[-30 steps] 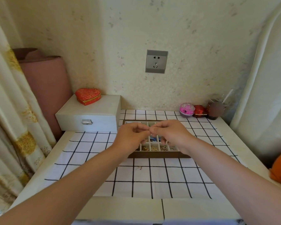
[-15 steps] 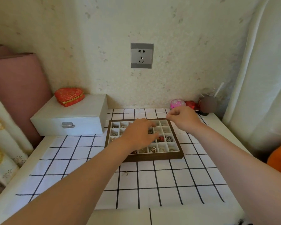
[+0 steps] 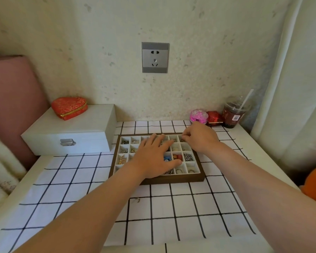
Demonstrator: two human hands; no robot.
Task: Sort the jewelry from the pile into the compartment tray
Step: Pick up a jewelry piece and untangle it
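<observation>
Checked cloth (image 3: pixel 190 216) covers the table, with the compartment tray (image 3: pixel 171 180) standing on it near the wall. Most visible compartments already hold rings, chains or beads, so sorting is judged well advanced. Left hand (image 3: pixel 154 159) lies flat over the tray's middle, fingers straight and spread, holding nothing. Right hand (image 3: pixel 201 137) is at the far right corner compartment with fingers curled downward; whether they pinch a piece cannot be told. One small hooked piece (image 3: pixel 137 200) lies alone on the cloth, just in front of the tray. It is the only unsorted item seen.
</observation>
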